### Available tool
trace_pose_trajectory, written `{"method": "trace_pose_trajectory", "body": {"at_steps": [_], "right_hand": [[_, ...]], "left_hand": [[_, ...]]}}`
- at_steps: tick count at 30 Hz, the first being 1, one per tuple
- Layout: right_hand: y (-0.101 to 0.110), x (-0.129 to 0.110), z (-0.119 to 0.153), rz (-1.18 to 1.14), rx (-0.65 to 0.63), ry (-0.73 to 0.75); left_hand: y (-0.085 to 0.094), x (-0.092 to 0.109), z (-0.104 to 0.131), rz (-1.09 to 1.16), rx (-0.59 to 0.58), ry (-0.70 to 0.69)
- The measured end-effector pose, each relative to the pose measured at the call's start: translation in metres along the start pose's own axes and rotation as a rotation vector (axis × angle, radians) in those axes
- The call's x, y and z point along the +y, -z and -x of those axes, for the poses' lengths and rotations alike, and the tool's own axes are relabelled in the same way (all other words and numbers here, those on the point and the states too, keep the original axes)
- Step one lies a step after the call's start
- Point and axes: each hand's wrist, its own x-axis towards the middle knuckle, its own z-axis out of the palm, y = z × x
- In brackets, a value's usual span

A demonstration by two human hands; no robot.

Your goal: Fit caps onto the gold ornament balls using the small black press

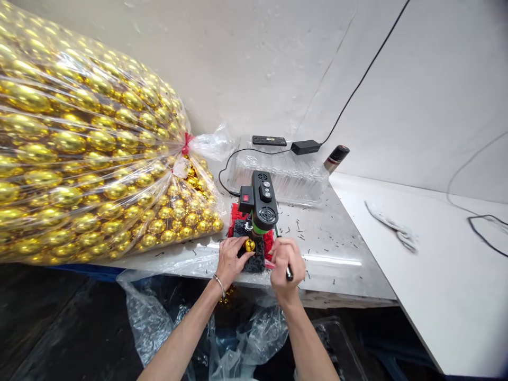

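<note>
Between the thumb and fingers of my left hand (232,260) is a shiny gold ball ornament (250,245). It sits at the front of a small black machine (265,198) with a red switch and round vents, just below its green-ringed lower end. My right hand (288,260) is wrapped round a lever handle (289,273) at the machine's right side; the handle's black end pokes out below the fist. Under the machine lie a dark speckled base (254,263) and a red fuzzy mat (269,242).
A huge clear bag of gold balls (87,143) fills the left side, tied with red. Behind the machine are a clear plastic tray (286,180), a power adapter (305,147) with its cable, and a dark-capped can (336,159). A white glove (392,227) lies on the right table.
</note>
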Motion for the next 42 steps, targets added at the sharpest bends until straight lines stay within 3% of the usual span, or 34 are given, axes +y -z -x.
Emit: {"method": "trace_pose_trajectory", "body": {"at_steps": [4, 7, 9, 12, 15, 16, 18, 19, 21, 31, 36, 42], "right_hand": [[0.008, -0.021, -0.026, -0.011, -0.060, -0.106], [0.006, -0.022, -0.024, -0.007, -0.052, -0.068], [0.003, -0.018, -0.018, -0.008, -0.036, -0.042], [0.000, -0.014, -0.010, -0.019, -0.017, -0.029], [0.000, -0.012, -0.007, -0.015, -0.020, -0.008], [0.001, -0.012, -0.007, -0.008, -0.024, -0.001], [0.001, -0.012, -0.007, 0.008, -0.031, 0.006], [0.001, -0.012, -0.006, 0.015, -0.032, 0.005], [0.001, -0.012, -0.005, 0.022, -0.032, 0.004], [0.001, -0.008, -0.003, 0.014, -0.047, 0.036], [0.000, -0.007, -0.002, 0.002, -0.034, 0.028], [-0.002, -0.006, -0.001, 0.001, -0.021, 0.032]], "left_hand": [[0.015, 0.006, 0.030, -0.023, 0.003, -0.066], [0.032, 0.010, 0.057, -0.065, -0.064, -0.159], [0.043, 0.012, 0.058, -0.107, -0.036, -0.184], [0.060, 0.011, 0.022, -0.211, 0.082, -0.175], [0.079, 0.003, -0.046, -0.428, 0.133, -0.093], [0.085, 0.000, -0.069, -0.540, 0.102, -0.050], [0.095, -0.007, -0.109, -0.776, -0.125, 0.039], [0.098, -0.011, -0.125, -0.860, -0.246, 0.082], [0.101, -0.017, -0.147, -0.916, -0.374, 0.128], [0.099, -0.039, -0.179, -0.867, -0.568, 0.211], [0.105, -0.043, -0.172, -0.815, -0.552, 0.152], [0.099, -0.038, -0.167, -0.720, -0.483, 0.152]]}}
